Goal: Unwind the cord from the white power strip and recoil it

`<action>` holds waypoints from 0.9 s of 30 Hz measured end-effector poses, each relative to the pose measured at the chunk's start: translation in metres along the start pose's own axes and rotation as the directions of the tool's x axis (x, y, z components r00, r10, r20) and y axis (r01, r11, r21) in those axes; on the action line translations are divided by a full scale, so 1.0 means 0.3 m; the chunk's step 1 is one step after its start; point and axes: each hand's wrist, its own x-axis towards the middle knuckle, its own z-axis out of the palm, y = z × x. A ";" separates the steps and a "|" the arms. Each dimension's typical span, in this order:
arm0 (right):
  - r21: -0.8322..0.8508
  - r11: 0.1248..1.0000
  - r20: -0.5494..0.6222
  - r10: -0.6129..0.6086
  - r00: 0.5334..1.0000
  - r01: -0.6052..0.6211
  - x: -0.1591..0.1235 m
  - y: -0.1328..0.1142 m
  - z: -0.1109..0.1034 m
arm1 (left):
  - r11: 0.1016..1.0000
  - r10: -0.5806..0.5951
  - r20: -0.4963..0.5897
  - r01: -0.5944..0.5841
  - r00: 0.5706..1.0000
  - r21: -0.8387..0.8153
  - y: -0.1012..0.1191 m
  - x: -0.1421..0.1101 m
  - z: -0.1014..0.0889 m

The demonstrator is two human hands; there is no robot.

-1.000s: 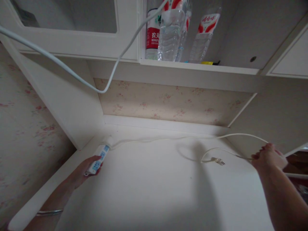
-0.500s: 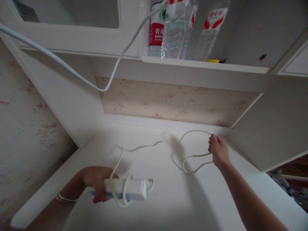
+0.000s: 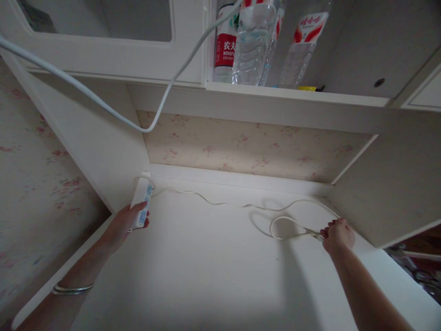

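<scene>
My left hand (image 3: pixel 124 224) grips the near end of a white power strip (image 3: pixel 142 196), which lies against the left wall of the white desk (image 3: pixel 213 276). The strip's thin white cord (image 3: pixel 220 203) runs across the desk to the right and curls into a small loop. My right hand (image 3: pixel 337 235) pinches the cord close to its metal plug (image 3: pixel 315 234), near the right side panel. A bangle sits on my left wrist.
A thicker white cable (image 3: pixel 103 105) hangs in an arc across the upper left. Several water bottles (image 3: pixel 253 43) stand on the shelf above. Floral wallpaper (image 3: pixel 241 147) backs the desk niche. A white side panel (image 3: pixel 386 184) closes the right.
My left hand, which held the strip lifted with cord looped around it, has set it back by the left wall. The cord is drawn out again and my right hand has shifted right to the plug end.
</scene>
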 end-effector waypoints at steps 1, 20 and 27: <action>0.000 1.000 0.012 0.000 1.000 0.000 -0.008 0.012 0.005 | 0.986 0.008 0.054 0.001 0.998 -0.170 -0.005 -0.022 0.015; -0.097 0.975 0.193 -0.178 0.965 0.199 -0.085 0.018 0.042 | 0.179 -0.187 0.098 -0.064 0.977 0.982 0.101 0.065 -0.079; -0.154 0.964 0.167 -0.192 0.967 0.218 -0.094 0.061 0.004 | 0.983 0.068 -0.108 -0.048 0.992 0.177 0.064 0.115 -0.084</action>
